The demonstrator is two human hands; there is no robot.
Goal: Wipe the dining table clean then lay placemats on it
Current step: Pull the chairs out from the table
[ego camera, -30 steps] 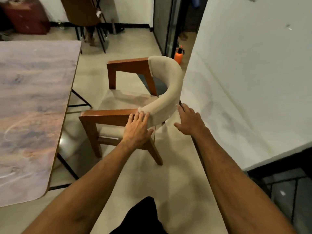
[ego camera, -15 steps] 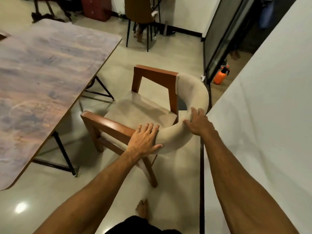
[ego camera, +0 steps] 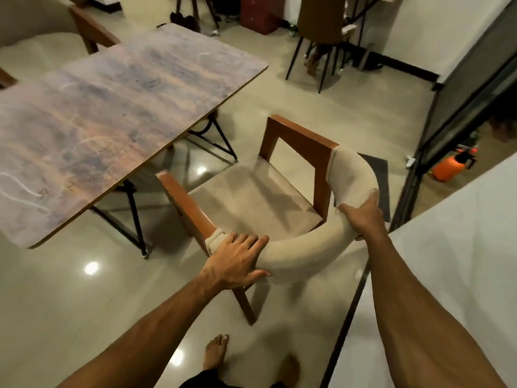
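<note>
My left hand [ego camera: 237, 261] clasps the chair [ego camera: 251, 197] at the left end of its padded backrest [ego camera: 302, 253], thumb on the outer face. My right hand [ego camera: 363, 217] grasps the backrest's right curve. The worktop [ego camera: 112, 113] stands just left of the chair.

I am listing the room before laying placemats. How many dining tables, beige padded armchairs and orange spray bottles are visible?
Dining table: 1
Beige padded armchairs: 2, the held armchair gripped by the left hand and right hand, and the far armchair beyond the table
Orange spray bottle: 1
Total: 4
</note>
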